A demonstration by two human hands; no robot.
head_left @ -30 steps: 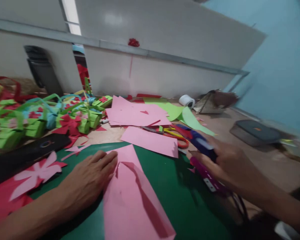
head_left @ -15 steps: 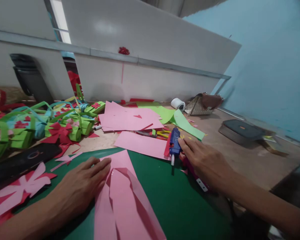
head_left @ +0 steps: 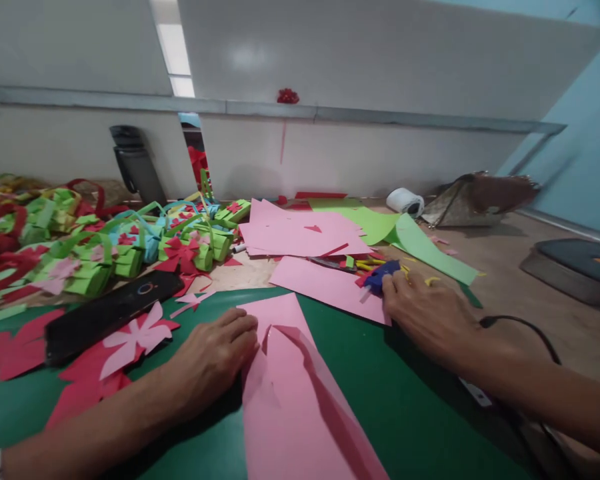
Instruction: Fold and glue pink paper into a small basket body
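A folded sheet of pink paper [head_left: 300,400] lies on the green mat [head_left: 410,407], its upper flap raised in a crease. My left hand [head_left: 220,350] rests at the paper's left edge, fingers bent and close together, holding it against the mat. Over to the right, my right hand [head_left: 425,310] is closed on a blue glue gun [head_left: 381,277], which is tipped low with its clear tip pointing left over a flat pink strip [head_left: 320,283]. Part of the gun is hidden by my fingers and blurred.
Small green and blue paper baskets [head_left: 125,257] crowd the left, beside a black phone [head_left: 110,313] and paper flowers [head_left: 137,337]. Behind are stacked pink sheets [head_left: 295,233], green paper [head_left: 430,250], a white roll [head_left: 405,202] and a handbag [head_left: 480,200]. A black cord [head_left: 530,327] runs at right.
The view has turned left. My right hand has brought the glue gun from upright to a lower, tilted position. My left fingers are more bent, still at the pink paper's edge.
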